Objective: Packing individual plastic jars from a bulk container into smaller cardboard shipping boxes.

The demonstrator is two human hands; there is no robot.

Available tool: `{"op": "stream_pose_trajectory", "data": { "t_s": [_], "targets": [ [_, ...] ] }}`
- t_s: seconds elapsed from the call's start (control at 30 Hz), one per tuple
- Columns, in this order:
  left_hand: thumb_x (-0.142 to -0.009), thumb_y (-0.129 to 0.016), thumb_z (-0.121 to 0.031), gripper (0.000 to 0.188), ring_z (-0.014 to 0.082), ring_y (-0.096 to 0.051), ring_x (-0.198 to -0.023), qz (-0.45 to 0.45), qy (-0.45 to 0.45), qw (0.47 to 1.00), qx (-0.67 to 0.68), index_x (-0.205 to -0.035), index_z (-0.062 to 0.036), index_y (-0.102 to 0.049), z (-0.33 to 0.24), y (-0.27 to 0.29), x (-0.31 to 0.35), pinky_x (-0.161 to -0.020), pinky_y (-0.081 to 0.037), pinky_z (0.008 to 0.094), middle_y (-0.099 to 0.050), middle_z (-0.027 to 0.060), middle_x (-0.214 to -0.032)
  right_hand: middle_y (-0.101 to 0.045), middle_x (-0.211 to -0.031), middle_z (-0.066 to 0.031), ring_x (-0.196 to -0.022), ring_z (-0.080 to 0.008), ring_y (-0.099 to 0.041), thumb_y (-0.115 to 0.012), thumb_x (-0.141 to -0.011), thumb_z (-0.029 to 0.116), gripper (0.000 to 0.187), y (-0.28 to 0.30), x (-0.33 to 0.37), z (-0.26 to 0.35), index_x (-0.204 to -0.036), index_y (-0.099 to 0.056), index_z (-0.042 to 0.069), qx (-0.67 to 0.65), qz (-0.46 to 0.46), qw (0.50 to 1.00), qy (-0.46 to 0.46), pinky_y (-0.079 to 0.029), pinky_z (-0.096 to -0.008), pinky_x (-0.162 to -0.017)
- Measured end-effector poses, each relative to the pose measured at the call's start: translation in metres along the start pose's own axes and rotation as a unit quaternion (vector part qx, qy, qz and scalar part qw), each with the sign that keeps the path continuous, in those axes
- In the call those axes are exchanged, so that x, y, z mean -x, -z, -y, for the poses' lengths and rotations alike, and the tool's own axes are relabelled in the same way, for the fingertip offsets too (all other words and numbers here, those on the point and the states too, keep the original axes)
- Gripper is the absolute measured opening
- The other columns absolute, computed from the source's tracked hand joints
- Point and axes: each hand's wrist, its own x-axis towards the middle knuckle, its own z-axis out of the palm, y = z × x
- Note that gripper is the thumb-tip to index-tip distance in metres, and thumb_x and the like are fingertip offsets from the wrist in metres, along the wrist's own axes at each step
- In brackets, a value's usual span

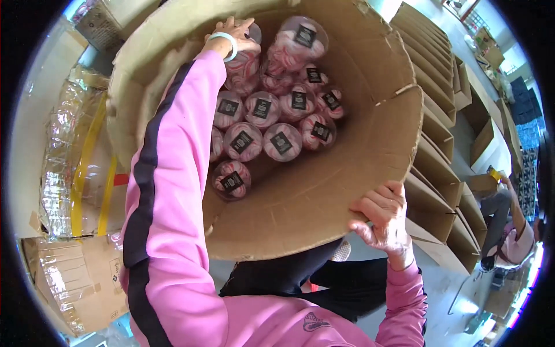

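Note:
A big, deep brown cardboard box [370, 144] tilts toward me. Inside it stand several clear plastic tubs [283, 141] of red-and-white striped pieces, most with a black square label on top. My left hand [232, 37], with a pale bracelet at the wrist, reaches to the far side of the box. Its fingers are curled over the top of a tub [241, 68]; part of the grip is hidden. A taller tub [296, 43] stands just right of it. My right hand [381, 217] grips the near right rim of the box, fingers outside and thumb along the edge.
Rows of open cardboard cartons [445, 191] stand close on the right. At the left are taped boxes [87, 156] and another carton [87, 277] below them. A co-worker [511, 231] sits at the far right, holding something yellow. My legs [300, 272] are just under the box.

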Motion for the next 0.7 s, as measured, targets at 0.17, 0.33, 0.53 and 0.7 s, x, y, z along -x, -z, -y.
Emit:
{"op": "stream_pose_trajectory", "data": {
  "t_s": [0.17, 0.33, 0.53, 0.7],
  "targets": [
    [-0.068, -0.077, -0.060, 0.094, 0.0390, -0.039, -0.140, -0.005, 0.003, 1.000, -0.012, -0.152, -0.0429, -0.037, -0.022, -0.008, 0.031, -0.104, -0.040, 0.0695, -0.041, 0.0065, -0.151, -0.064, -0.072, -0.0065, -0.068, -0.0270, -0.060, -0.062, -0.092, 0.053, 0.049, 0.002, -0.041, 0.002, -0.095, -0.070, 0.005, 0.006, -0.007, 1.000, 0.000, -0.042, -0.0396, -0.081],
    [-0.062, -0.078, -0.057, 0.089, 0.0432, -0.041, -0.137, -0.131, -0.089, 0.981, 0.115, -0.145, -0.0400, -0.050, -0.018, 0.026, 0.042, -0.099, -0.043, 0.0669, -0.046, 0.0108, -0.148, -0.068, -0.111, -0.0150, -0.080, -0.0206, -0.071, -0.078, -0.087, 0.015, 0.053, -0.001, -0.091, 0.007, -0.135, -0.058, 0.002, -0.110, -0.095, 0.986, -0.077, -0.056, -0.0322, -0.071],
    [-0.063, -0.081, -0.051, 0.083, 0.0395, -0.048, -0.128, -0.103, -0.149, 0.982, 0.058, -0.139, -0.0278, -0.056, -0.085, 0.117, 0.096, -0.099, -0.044, 0.0602, -0.051, 0.0138, -0.139, -0.032, -0.156, -0.0258, -0.134, -0.0396, -0.038, -0.083, -0.080, 0.036, 0.101, 0.021, -0.169, -0.032, -0.159, -0.024, 0.013, -0.097, -0.068, 0.990, -0.074, -0.041, -0.0477, -0.102],
    [-0.067, -0.074, -0.063, 0.083, 0.0430, -0.051, -0.130, 0.024, -0.231, 0.954, 0.192, -0.133, -0.0140, -0.064, -0.108, 0.077, 0.072, -0.102, -0.044, 0.0598, -0.057, 0.0237, -0.137, -0.036, -0.154, -0.0253, -0.131, -0.0448, -0.051, -0.080, -0.075, 0.051, 0.111, -0.025, -0.215, -0.073, -0.161, -0.021, 0.012, 0.092, -0.035, 0.994, -0.040, -0.041, -0.0464, -0.112]
  ]
}}
